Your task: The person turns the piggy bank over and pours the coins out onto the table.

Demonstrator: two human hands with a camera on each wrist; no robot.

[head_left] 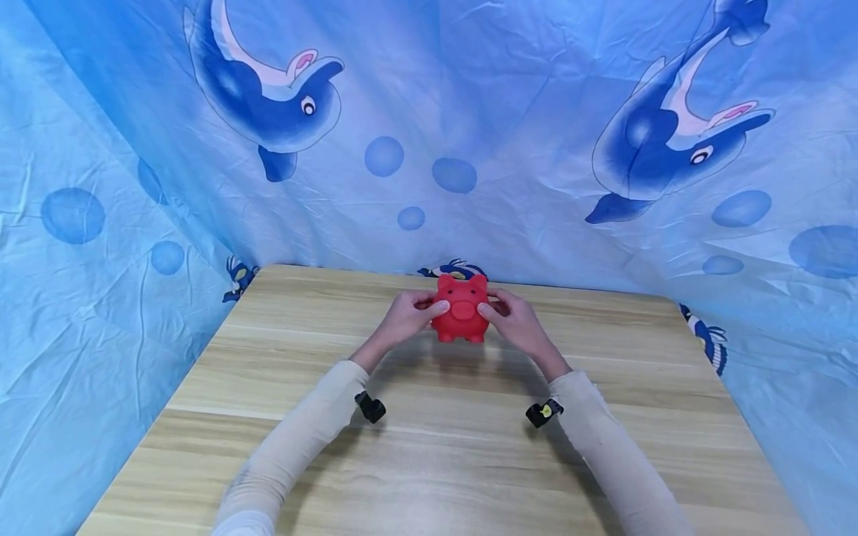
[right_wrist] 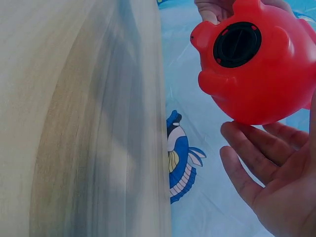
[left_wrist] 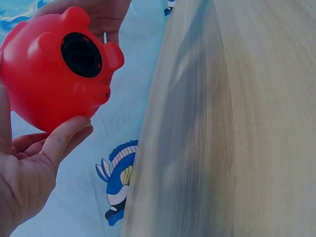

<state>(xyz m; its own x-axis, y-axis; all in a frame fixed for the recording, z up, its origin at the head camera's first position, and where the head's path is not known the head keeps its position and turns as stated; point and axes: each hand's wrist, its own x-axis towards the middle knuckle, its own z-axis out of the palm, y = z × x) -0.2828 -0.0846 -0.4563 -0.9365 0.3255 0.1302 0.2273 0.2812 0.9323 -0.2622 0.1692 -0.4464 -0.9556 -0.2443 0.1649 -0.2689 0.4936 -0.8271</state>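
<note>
A red piggy bank (head_left: 462, 321) is held up over the far part of the table, its snout towards the head camera. My left hand (head_left: 410, 314) grips its left side, thumb on the front beside the snout. On the other side my right hand (head_left: 515, 320) grips it the same way. From below, the left wrist view shows the black round plug (left_wrist: 82, 55) in the pig's belly and its stubby feet. In the right wrist view the right hand's fingers (right_wrist: 266, 153) spread under and beside the red body.
The wooden table (head_left: 429, 461) spreads out below both forearms, its far edge just behind the pig. Blue curtains (head_left: 509, 97) with dolphins and bubbles hang behind and at both sides. A small black camera (head_left: 370, 407) sits at the left wrist, another (head_left: 544, 412) at the right.
</note>
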